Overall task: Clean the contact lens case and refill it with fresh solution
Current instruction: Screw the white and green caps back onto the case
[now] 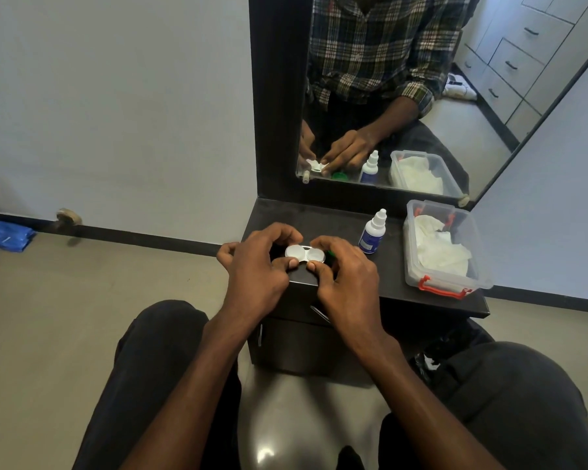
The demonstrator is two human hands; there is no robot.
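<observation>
Both hands grip the lens case point(305, 254) at the near left corner of the dark shelf point(381, 276), just above its surface as far as I can tell. My left hand point(257, 262) is curled around the left end, thumb pressed on the near edge and fingers over the far side; my right hand point(345, 271) pinches the right end the same way. A bit of green point(331, 255), perhaps a cap, peeks out behind the right fingers.

Such a case is probably light, stiff plastic, smooth enough to slip once wet, so holding it by the rims of the two wells or the narrow bridge between them seems safest, leaving the wells free for filling. Whether the caps are on or off I cannot tell; both rounds look pale and flat.

Just right of the hands stands a small white dropper bottle point(373, 233) with a blue label; its writing is too small to read. Farther right sits a clear plastic box point(445, 283) with red clips, holding crumpled white tissue point(438, 247). No brand is legible anywhere.
</observation>
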